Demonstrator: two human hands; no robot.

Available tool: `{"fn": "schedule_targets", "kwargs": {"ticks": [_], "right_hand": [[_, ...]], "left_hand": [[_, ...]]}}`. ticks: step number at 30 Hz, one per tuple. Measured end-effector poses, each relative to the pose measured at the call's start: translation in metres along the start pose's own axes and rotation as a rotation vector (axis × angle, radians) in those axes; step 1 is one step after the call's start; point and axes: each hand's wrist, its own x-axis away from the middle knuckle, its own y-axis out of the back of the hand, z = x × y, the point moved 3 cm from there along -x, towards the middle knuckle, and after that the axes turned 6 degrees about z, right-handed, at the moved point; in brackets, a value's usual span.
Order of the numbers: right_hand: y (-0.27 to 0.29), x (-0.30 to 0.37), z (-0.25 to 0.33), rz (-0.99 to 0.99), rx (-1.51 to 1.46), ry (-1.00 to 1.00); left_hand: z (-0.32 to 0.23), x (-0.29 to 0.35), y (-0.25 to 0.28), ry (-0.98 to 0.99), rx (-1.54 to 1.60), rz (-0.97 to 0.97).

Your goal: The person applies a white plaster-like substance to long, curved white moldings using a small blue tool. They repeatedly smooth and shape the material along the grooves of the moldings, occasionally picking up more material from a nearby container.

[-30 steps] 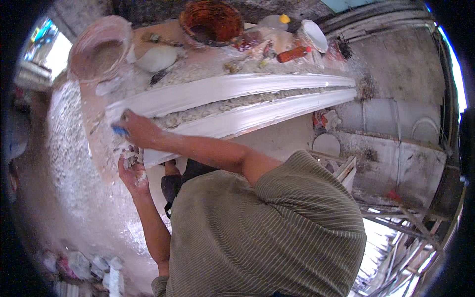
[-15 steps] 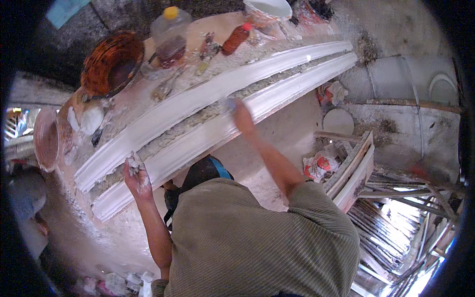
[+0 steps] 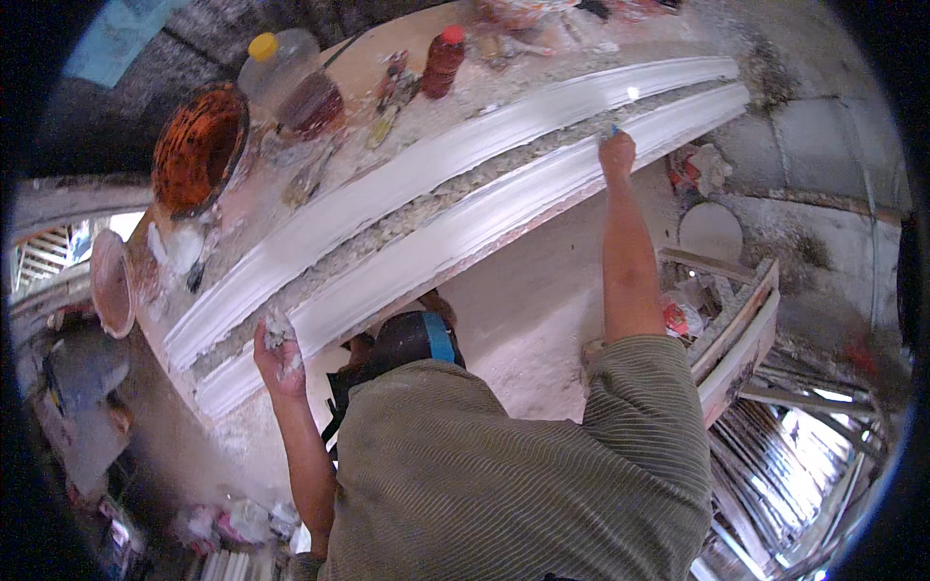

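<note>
The two hands are well apart, each with its own thing; the left hand (image 3: 283,360) is at the left end of the work, with its fingers bent about a pale grey lump of paste (image 3: 279,329), and some of the same paste is stuck on its palm; the right hand (image 3: 617,155) is far out toward the other end, closed on a small blue tool (image 3: 615,130), of which only a little part shows above the fingers; two long white strips lie side by side along the table (image 3: 407,37), the far strip (image 3: 426,176) and the near strip (image 3: 465,225), and between them runs a rough grey band (image 3: 441,194); the right hand is over the near strip, with the blue tool near the edge of this band, but whether it touches there I cannot tell; behind the far strip are an orange-brown basin (image 3: 199,150), a clear jug (image 3: 302,89) with yellow cap and dark liquid, and a red bottle (image 3: 443,68); a pink bowl (image 3: 113,284) is at the left edge of the table; at the right is a wooden frame (image 3: 744,337), near the right forearm.
</note>
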Motion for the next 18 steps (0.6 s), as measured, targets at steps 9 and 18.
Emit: {"fn": "schedule_targets", "kwargs": {"ticks": [9, 18], "right_hand": [[0.043, 0.147, 0.173, 0.254, -0.124, 0.156], [0.081, 0.354, 0.380, 0.451, -0.209, 0.307]], "left_hand": [[-0.031, 0.028, 0.045, -0.102, -0.072, -0.124], [-0.134, 0.037, 0.104, -0.131, 0.079, -0.070]]}}
